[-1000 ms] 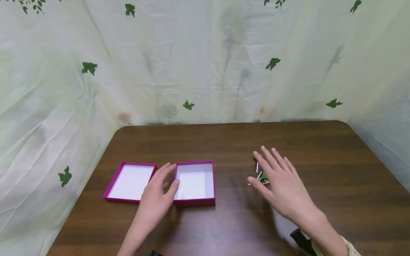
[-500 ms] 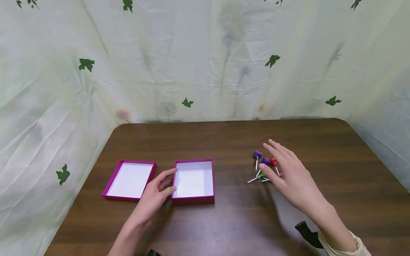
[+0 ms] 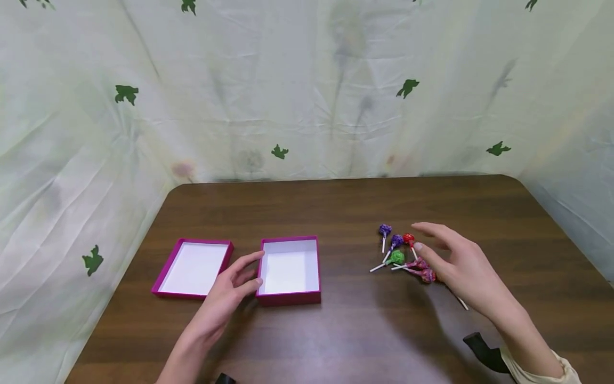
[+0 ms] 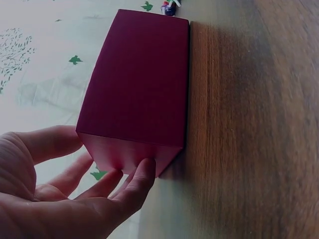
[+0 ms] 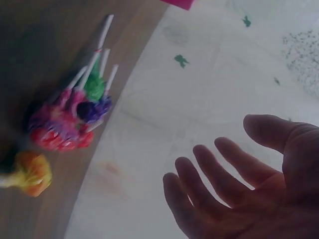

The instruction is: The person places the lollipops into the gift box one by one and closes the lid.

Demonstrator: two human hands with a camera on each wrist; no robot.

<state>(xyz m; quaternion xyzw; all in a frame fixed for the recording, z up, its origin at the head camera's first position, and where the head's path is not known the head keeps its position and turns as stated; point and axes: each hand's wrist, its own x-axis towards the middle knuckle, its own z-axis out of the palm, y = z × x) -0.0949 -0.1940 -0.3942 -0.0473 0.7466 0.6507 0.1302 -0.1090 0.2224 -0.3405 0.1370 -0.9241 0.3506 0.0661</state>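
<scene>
My left hand touches the left wall of a small magenta box with a white inside. In the left wrist view its fingertips rest against the wall, not curled round it. My right hand hovers with relaxed fingers beside a loose cluster of lollipops, holding nothing. The cluster has two purple lollipops, a red lollipop, a green lollipop and pink lollipops. An orange-yellow lollipop lies apart in the right wrist view; the right hand hides its head in the head view.
A shallow magenta lid, white inside up, lies left of the box. All lie on a dark brown wooden table. A pale curtain with green leaf shapes hangs behind it.
The right hand has drawn back to the right, uncovering more of the lollipops. The left hand has shifted slightly along the box's left side; box and lid stay put.
</scene>
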